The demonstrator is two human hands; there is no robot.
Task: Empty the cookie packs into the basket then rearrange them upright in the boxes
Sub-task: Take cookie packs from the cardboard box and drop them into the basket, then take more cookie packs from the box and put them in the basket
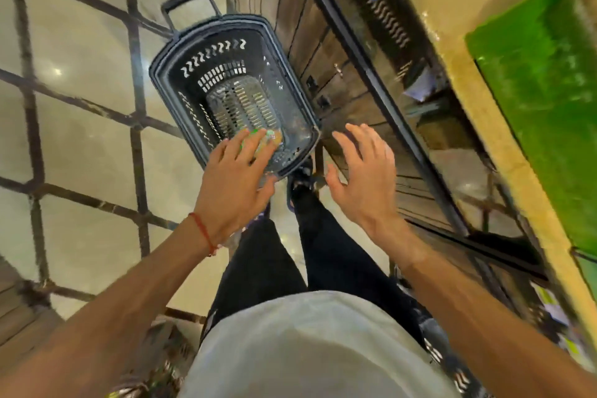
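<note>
Floor [80,52]: glossy cream tiles with dark criss-cross strips, motion-blurred at far left. Basket [164,74] stands on it. It is dark plastic, a rounded rectangle, with walls and bottom pierced by slots and chevron cut-outs. Loop handle [189,5] at its far end. The basket's near end is hidden by the left grip [237,182].

Left grip hovers over that near end, fingers laid over a cookie pack [269,140], thumb beneath, holding it. Crinkly clear wrap shows under the palm. The pack has green and orange print, blurred, with no writing readable. Most of it is covered by fingers, and whether it touches the basket bottom cannot be told. Red thread band [203,233] on the left wrist.

Centre, low: black trousers [265,268], pale grey shirt [307,349], one dark shoe [302,176] just beside the basket's near corner.

Right grip [361,171] is wide, fingers spread and straight, holding nothing. It is apart from the basket, over the foot of the shelf unit [323,52]. The unit has brown wood-look panels and a dark metal rail running diagonally. The tags on it are smeared and unreadable.

Far right: a yellow edge and a bright green box [533,90], cut off by the frame, surface blurred.
</note>
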